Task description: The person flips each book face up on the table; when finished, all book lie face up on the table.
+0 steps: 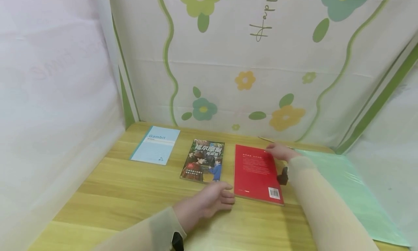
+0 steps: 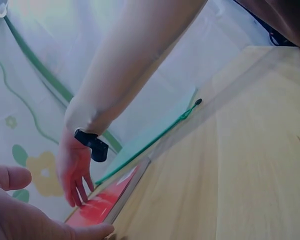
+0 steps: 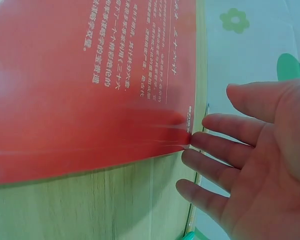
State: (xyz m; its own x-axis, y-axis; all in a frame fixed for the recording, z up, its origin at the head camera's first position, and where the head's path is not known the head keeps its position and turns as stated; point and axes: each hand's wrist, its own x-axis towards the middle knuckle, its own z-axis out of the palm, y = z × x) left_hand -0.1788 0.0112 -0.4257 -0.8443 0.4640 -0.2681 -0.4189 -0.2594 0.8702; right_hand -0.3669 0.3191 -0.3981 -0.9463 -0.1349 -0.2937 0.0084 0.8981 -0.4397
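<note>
A red book (image 1: 256, 173) lies flat with its back cover up, a barcode near its lower right corner. At its far right corner is my right hand (image 1: 281, 152); the right wrist view shows the fingers (image 3: 225, 150) extended and spread, fingertips right at the corner. My left hand (image 1: 212, 200) is by the near left corner of the red book, its fingers loosely bent and holding nothing. Just beyond the left hand lies a comic-style book (image 1: 204, 160) with illustrated figures on its cover.
A light blue notebook (image 1: 155, 145) marked Gambit lies at the back left of the wooden table (image 1: 130, 196). On the right is a green zip folder (image 1: 352, 193), partly behind my right arm. A thin pencil-like stick (image 1: 266, 139) lies behind the red book. Patterned cloth walls (image 1: 215, 51) enclose the table.
</note>
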